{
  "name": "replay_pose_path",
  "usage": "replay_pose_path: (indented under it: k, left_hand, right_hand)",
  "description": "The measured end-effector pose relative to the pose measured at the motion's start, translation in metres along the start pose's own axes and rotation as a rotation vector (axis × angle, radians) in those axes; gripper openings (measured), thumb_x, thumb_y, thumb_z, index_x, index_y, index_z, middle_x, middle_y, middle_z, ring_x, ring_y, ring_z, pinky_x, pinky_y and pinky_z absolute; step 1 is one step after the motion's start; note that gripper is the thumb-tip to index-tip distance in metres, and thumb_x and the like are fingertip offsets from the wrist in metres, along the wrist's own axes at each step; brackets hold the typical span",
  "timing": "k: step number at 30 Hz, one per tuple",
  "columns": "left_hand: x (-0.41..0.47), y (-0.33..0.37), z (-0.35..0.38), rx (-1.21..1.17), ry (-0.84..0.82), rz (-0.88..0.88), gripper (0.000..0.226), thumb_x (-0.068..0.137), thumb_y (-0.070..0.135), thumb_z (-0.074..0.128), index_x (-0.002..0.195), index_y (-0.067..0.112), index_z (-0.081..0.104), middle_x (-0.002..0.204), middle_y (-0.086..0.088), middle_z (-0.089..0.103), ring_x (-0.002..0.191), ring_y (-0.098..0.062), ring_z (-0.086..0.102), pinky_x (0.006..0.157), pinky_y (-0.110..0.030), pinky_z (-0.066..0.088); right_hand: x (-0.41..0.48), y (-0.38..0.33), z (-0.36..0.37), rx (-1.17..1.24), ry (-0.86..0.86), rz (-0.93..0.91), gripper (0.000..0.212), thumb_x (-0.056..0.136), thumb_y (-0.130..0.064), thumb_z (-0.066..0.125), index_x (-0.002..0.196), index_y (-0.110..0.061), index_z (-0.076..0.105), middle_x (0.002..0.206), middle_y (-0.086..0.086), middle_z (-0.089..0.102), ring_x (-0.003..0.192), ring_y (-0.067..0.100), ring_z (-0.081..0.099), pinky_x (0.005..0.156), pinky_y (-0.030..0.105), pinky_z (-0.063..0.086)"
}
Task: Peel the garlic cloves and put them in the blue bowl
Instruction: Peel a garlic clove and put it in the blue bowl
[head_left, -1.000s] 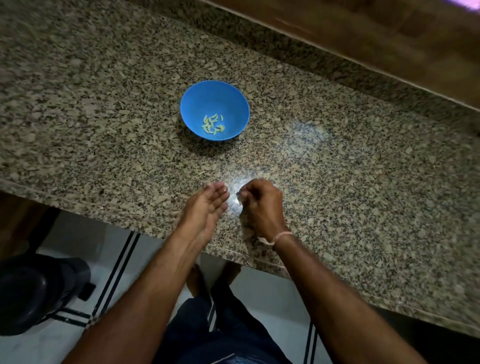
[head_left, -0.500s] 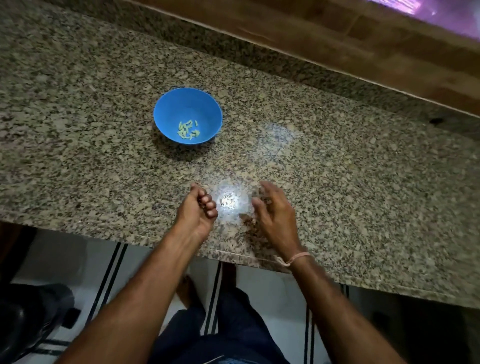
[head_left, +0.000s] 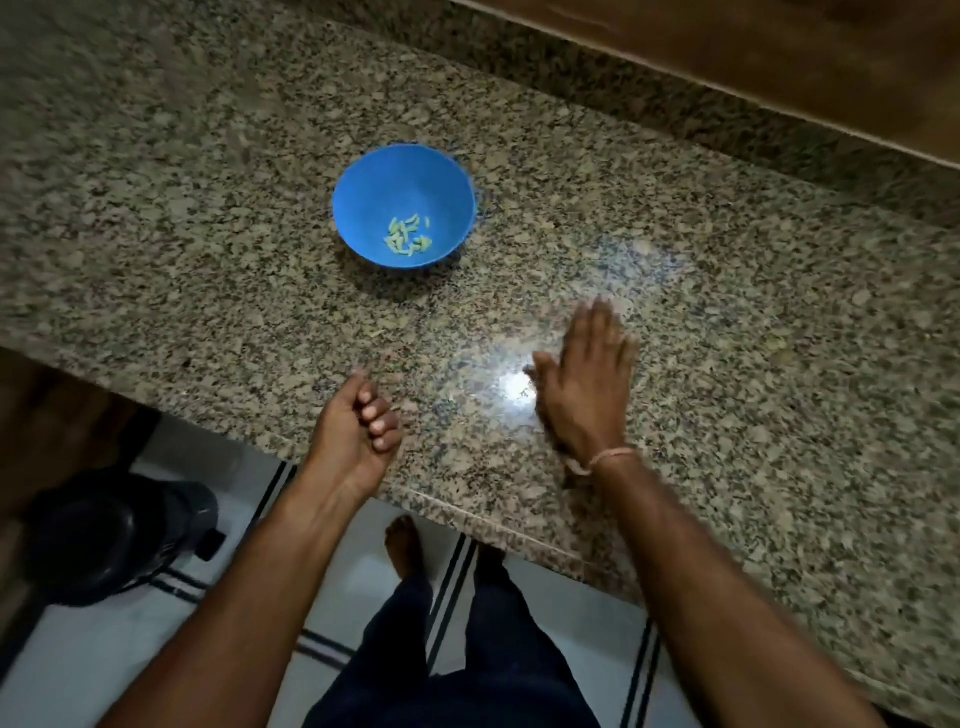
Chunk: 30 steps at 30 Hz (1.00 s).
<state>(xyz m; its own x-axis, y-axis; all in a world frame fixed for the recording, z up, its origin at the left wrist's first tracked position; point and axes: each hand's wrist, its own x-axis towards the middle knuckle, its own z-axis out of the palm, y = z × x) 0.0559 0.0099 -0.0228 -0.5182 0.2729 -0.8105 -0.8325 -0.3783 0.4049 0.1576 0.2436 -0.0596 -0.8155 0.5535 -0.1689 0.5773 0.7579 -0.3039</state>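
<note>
Garlic cloves (head_left: 408, 236) need a hard surface for peeling, and the speckled granite counter (head_left: 727, 364) provides one across most of the view. The blue bowl (head_left: 374, 192) stands on it well back from the near edge, beyond both hands. That probably keeps it within reach for dropping cloves in while staying out of the working space.

The right hand (head_left: 587, 384) is spread flat, palm down and fingers straight, beside a bright glare patch. It is blurred, and whether it touches the stone cannot be told. It may be sweeping skins aside or feeling for another clove. The left hand (head_left: 358, 431) sits at the counter's near edge with its fingers curled into the palm. Nothing shows inside it, so whether it encloses a clove cannot be told.

The cloves lie in a small heap at the bowl's bottom. A tiny pale scrap (head_left: 378, 332), perhaps peel, lies between bowl and left hand.
</note>
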Motion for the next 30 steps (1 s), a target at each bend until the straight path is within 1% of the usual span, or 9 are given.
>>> replay_pose_path:
  k: [2,5,10,14,16,21,23,26,30]
  left_hand:
    - [-0.002,0.0,-0.005,-0.051,0.03,0.025,0.049,0.109,0.042,0.043,0.064,0.022,0.04,0.048,0.007,0.031,0.037,-0.007,0.029,0.035,-0.021,0.019]
    - [-0.009,-0.004,-0.01,-0.093,0.072,0.064,0.054,0.11,0.042,0.042,0.06,0.021,0.043,0.05,0.006,0.031,0.038,-0.008,0.028,0.036,-0.022,0.02]
    - [-0.023,-0.008,-0.019,-0.173,0.087,0.109,0.057,0.109,0.042,0.043,0.057,0.022,0.047,0.051,0.006,0.032,0.04,-0.008,0.029,0.038,-0.021,0.02]
    - [-0.023,-0.013,-0.03,-0.206,0.086,0.141,0.052,0.109,0.045,0.044,0.063,0.021,0.045,0.051,0.006,0.033,0.041,-0.008,0.03,0.039,-0.021,0.022]
    - [-0.024,-0.015,-0.031,-0.209,0.089,0.145,0.051,0.108,0.046,0.043,0.064,0.021,0.044,0.051,0.006,0.033,0.04,-0.007,0.031,0.038,-0.021,0.022]
    - [-0.027,-0.021,-0.03,-0.231,0.101,0.127,0.05,0.109,0.045,0.044,0.065,0.021,0.043,0.052,0.006,0.033,0.04,-0.007,0.031,0.037,-0.02,0.022]
    - [-0.028,-0.024,-0.028,-0.227,0.102,0.122,0.049,0.109,0.044,0.043,0.066,0.021,0.042,0.052,0.006,0.033,0.04,-0.006,0.031,0.036,-0.019,0.022]
    - [-0.027,-0.028,-0.027,-0.233,0.097,0.114,0.047,0.11,0.041,0.042,0.067,0.022,0.041,0.051,0.007,0.034,0.04,-0.006,0.031,0.035,-0.018,0.023]
    - [-0.025,-0.031,-0.019,-0.219,0.069,0.102,0.047,0.111,0.04,0.04,0.067,0.022,0.041,0.05,0.007,0.033,0.039,-0.006,0.031,0.035,-0.018,0.023]
  right_hand:
    - [0.013,0.01,0.0,-0.098,-0.075,-0.081,0.083,0.105,-0.069,0.005,0.163,-0.013,-0.014,0.17,0.008,-0.023,0.157,0.024,-0.023,0.128,0.056,-0.002]
    - [0.003,-0.029,0.021,-0.136,-0.148,-0.364,0.082,0.107,-0.066,0.011,0.163,-0.012,-0.013,0.17,0.01,-0.022,0.157,0.026,-0.022,0.128,0.056,-0.002]
    - [-0.029,-0.062,0.021,0.009,-0.225,-0.586,0.073,0.109,-0.056,0.021,0.165,-0.018,-0.007,0.172,0.003,-0.017,0.158,0.023,-0.02,0.128,0.057,-0.004]
    - [-0.054,-0.07,0.03,-0.223,-0.235,-1.006,0.074,0.106,-0.06,0.019,0.166,-0.019,0.006,0.174,0.003,-0.004,0.159,0.03,-0.013,0.125,0.065,0.001]
    - [-0.045,-0.071,0.038,-0.281,-0.229,-0.943,0.073,0.107,-0.062,0.017,0.166,-0.022,0.005,0.174,0.0,-0.004,0.159,0.029,-0.014,0.124,0.066,0.001]
    - [-0.024,-0.059,0.022,-0.185,-0.173,-0.712,0.077,0.107,-0.059,0.027,0.166,-0.022,-0.004,0.173,0.001,-0.011,0.159,0.026,-0.018,0.125,0.065,-0.005]
    - [-0.035,-0.042,0.013,-0.119,-0.14,-0.539,0.082,0.106,-0.056,0.031,0.165,-0.017,-0.01,0.171,0.004,-0.021,0.158,0.025,-0.02,0.125,0.06,-0.012]
    - [-0.059,-0.022,0.01,-0.161,-0.167,-0.276,0.085,0.106,-0.064,0.019,0.162,-0.013,-0.019,0.168,0.007,-0.03,0.156,0.025,-0.026,0.126,0.063,-0.004]
    - [-0.055,-0.046,0.021,-0.125,-0.18,-0.302,0.084,0.104,-0.068,0.01,0.162,-0.014,-0.018,0.169,0.004,-0.029,0.156,0.024,-0.027,0.125,0.062,-0.009]
